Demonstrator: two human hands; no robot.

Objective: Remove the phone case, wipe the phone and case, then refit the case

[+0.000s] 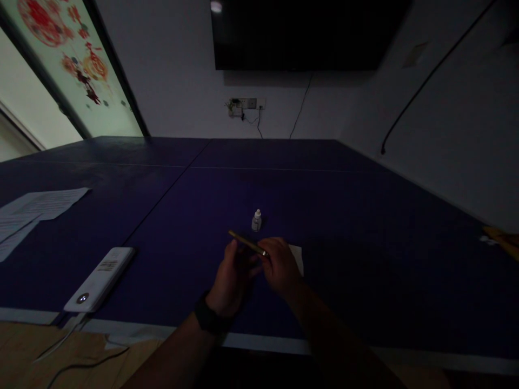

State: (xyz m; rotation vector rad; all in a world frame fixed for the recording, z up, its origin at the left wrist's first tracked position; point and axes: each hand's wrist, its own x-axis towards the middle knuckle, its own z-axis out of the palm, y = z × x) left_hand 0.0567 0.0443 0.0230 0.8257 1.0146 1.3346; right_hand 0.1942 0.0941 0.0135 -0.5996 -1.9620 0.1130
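Right hand (279,265) pinching a slim gold rod (247,243) by its end, left hand (232,278) right alongside, its grip too dark to call. A swing of the tip could topple the dropper bottle (257,220) just ahead!

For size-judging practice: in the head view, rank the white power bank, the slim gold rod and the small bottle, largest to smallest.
White power bank, then slim gold rod, then small bottle. Camera nearness may exaggerate the rod.
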